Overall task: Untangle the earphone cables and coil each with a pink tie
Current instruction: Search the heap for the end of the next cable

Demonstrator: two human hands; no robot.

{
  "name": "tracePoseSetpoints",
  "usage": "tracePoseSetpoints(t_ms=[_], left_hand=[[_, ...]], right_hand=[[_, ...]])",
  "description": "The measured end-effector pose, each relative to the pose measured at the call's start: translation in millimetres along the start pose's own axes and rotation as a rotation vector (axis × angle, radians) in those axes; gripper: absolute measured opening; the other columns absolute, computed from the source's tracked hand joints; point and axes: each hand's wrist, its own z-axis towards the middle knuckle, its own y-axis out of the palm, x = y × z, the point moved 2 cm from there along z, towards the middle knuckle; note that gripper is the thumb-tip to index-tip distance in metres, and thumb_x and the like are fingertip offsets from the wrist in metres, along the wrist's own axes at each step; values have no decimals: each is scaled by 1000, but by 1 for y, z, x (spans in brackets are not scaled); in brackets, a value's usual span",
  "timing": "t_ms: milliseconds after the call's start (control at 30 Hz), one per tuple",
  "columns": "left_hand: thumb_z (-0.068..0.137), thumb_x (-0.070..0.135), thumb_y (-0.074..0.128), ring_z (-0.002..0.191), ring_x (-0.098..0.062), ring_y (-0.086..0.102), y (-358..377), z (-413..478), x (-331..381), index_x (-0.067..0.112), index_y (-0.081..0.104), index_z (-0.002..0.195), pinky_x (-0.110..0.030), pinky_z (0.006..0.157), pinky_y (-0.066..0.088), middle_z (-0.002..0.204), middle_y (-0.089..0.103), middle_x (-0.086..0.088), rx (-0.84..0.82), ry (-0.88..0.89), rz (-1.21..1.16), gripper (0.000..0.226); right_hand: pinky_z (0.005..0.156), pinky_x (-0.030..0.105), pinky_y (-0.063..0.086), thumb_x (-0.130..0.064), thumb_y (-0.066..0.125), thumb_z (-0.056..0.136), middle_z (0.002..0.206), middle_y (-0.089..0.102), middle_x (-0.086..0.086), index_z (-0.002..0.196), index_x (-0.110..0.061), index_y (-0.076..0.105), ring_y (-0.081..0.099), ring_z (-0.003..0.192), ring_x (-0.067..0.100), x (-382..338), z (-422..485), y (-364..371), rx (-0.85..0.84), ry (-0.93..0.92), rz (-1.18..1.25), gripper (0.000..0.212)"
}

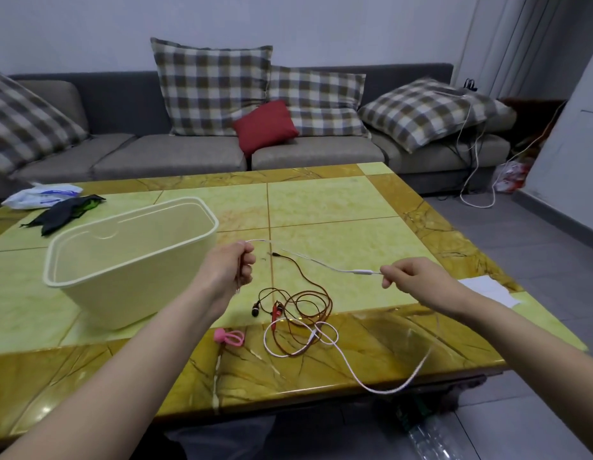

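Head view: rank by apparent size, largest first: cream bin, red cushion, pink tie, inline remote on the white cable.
1. cream bin
2. red cushion, which sits farther from the camera, so its true size against the bin is unsure
3. pink tie
4. inline remote

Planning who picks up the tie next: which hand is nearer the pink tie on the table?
Left. The left hand holds the white cable just beyond the pink tie; the right hand is well off to its right.
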Motion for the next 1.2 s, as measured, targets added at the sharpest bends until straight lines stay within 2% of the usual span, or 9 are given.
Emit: tracePoseSetpoints(t_ms=[133,233,367,433,533,633,800,933,1200], left_hand=[[99,10,38,51,-10,48,28,-15,7,8,56,89,-21,56,45,80,70,-4,-97,58,67,21],[100,14,36,52,-8,52,49,-25,6,10,58,89,-18,53,44,93,71,-1,-204,155,247,25],[99,12,36,41,-6,44,62,-30,-1,12,57,77,-16,43,34,67,61,-5,-285,259,477,30],[99,13,39,40,-3,43,61,-29,-4,14,56,72,-18,43,31,52,55,5,-308,285,605,31],[98,19,41,57,-10,47,47,-20,-4,18,57,72,-25,56,35,60,53,4,-240,317,784,31],[99,17,39,67,-14,45,24,-8,2,17,56,73,-26,58,34,67,49,1,-141,294,755,31],[99,15,37,69,-16,43,-13,11,9,15,55,74,-26,54,28,68,46,-2,64,262,687,31],[100,15,37,63,-14,45,-22,13,10,11,58,78,-26,52,29,67,51,-3,99,264,695,30],[101,18,35,56,-12,39,7,6,23,12,60,85,-23,55,35,89,68,1,-5,289,580,29]], right_hand=[[52,29,33,-37,47,96,58,52,0,72,-24,63,46,53,15,-32,-5,13,45,-141,-118,32],[56,30,38,-37,45,97,63,57,-5,78,-24,63,51,58,12,-60,-11,26,25,-250,-142,30],[50,24,29,-36,44,97,59,49,-10,77,-28,57,43,54,4,-78,-15,35,-18,-340,-165,25],[51,25,28,-40,46,96,59,50,-8,76,-27,61,42,54,5,-77,-16,34,-32,-348,-156,28],[51,25,29,-40,48,95,59,49,-7,80,-23,65,40,52,7,-67,-15,28,-48,-326,-143,28],[51,26,29,-36,49,95,58,51,-6,73,-27,65,39,52,12,-41,-8,19,-85,-263,-69,29],[48,22,25,-34,47,97,59,48,-1,70,-21,63,39,51,10,17,7,10,-123,-84,-216,35],[48,23,25,-33,46,98,57,47,-1,70,-18,64,40,51,11,40,14,3,-62,35,-232,36],[46,27,23,-35,46,98,51,44,-8,81,-17,66,40,48,7,-48,23,-36,324,-191,-235,32]])
